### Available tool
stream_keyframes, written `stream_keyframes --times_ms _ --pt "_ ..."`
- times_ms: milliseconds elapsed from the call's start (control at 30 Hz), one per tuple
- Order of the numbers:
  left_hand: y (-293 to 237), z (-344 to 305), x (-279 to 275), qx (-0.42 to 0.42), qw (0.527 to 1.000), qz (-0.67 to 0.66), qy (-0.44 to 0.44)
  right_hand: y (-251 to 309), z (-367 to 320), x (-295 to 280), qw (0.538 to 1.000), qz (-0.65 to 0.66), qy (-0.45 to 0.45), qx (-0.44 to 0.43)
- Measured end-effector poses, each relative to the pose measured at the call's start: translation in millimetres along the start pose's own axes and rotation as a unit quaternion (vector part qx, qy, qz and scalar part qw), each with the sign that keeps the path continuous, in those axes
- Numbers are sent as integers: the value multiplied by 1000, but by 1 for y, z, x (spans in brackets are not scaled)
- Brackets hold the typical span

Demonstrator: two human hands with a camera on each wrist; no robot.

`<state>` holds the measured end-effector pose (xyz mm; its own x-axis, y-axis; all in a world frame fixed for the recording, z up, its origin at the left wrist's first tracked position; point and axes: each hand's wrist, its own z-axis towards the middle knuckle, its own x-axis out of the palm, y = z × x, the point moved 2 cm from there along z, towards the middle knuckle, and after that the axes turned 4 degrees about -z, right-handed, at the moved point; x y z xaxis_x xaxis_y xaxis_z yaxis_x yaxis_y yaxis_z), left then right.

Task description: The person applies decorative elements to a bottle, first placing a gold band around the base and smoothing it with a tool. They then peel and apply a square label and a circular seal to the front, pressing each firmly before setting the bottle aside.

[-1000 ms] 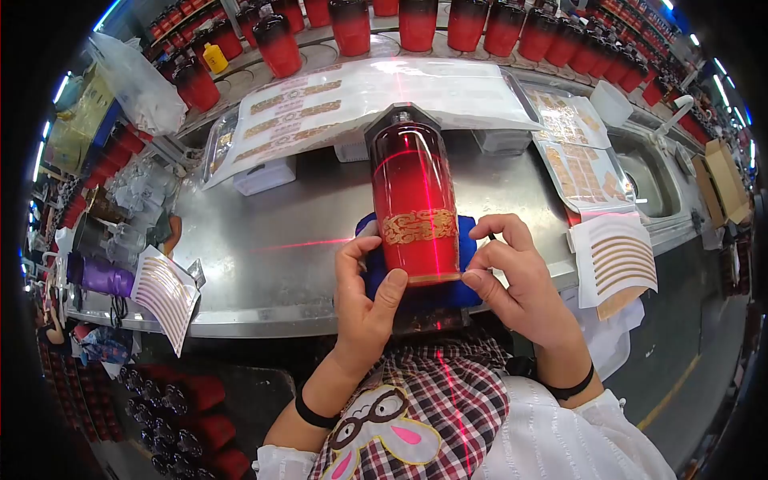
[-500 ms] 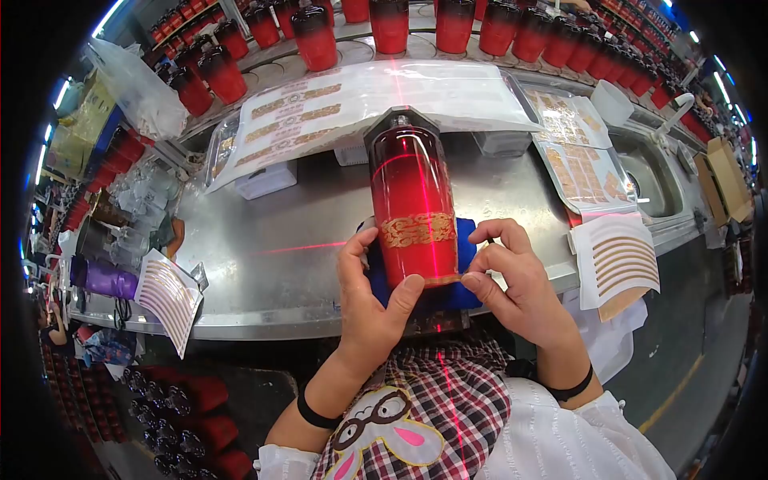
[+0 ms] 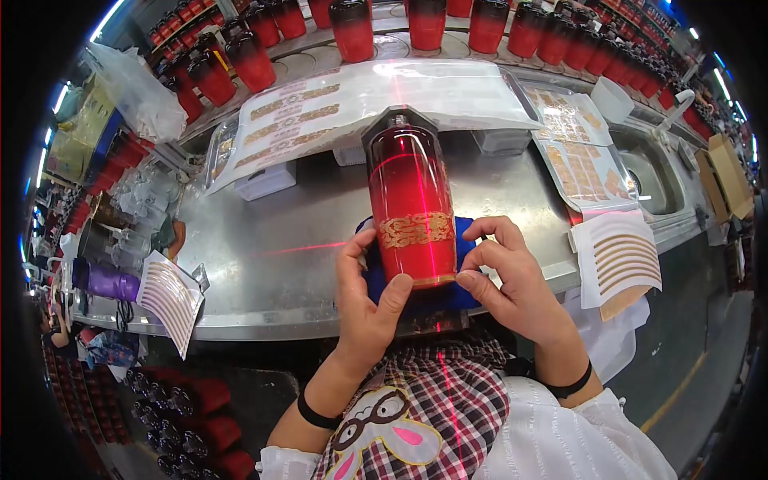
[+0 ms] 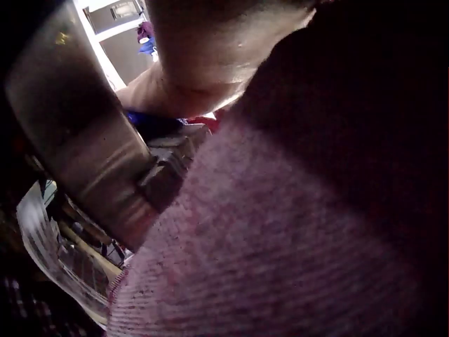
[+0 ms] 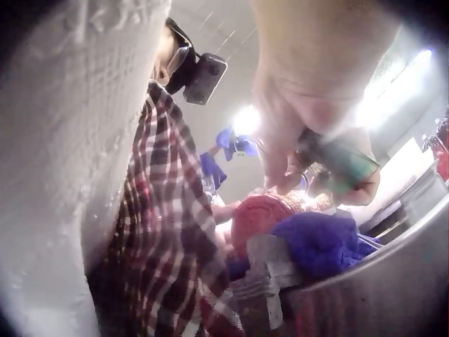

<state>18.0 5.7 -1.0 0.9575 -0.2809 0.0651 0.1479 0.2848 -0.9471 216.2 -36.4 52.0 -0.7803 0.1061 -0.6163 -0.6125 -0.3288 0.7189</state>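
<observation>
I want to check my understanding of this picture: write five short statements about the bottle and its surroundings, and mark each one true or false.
1. The red-and-black bottle has its base toward the checked apron. True.
2. The bottle is beneath the blue cloth. False: the blue cloth is under the bottle.
3. The left hand touches the bottle. True.
4. The gold band is nearer the neck. False: the gold band is nearer the base.
5. The faucet is left of the bottle. False: the faucet is at the right.
</observation>
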Motion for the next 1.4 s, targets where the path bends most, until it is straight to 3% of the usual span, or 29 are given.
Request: stream_keyframes --times_ms 300,700,900,1000,1400 --pt "1 0 -2 -8 1000 -19 -1 -2 1 0 1000 10 3 -6" --pt "-2 0 1 -1 997 77 7 -4 -1 -1 1000 22 8 15" --pt "-3 2 5 -17 1000 -3 -4 12 1 -10 998 52 37 -5" --pt "-1 1 3 -4 1000 19 1 13 1 -12 998 53 39 -22" --pt "-4 1 2 -3 1000 -3 8 -1 -3 -8 999 35 20 18"
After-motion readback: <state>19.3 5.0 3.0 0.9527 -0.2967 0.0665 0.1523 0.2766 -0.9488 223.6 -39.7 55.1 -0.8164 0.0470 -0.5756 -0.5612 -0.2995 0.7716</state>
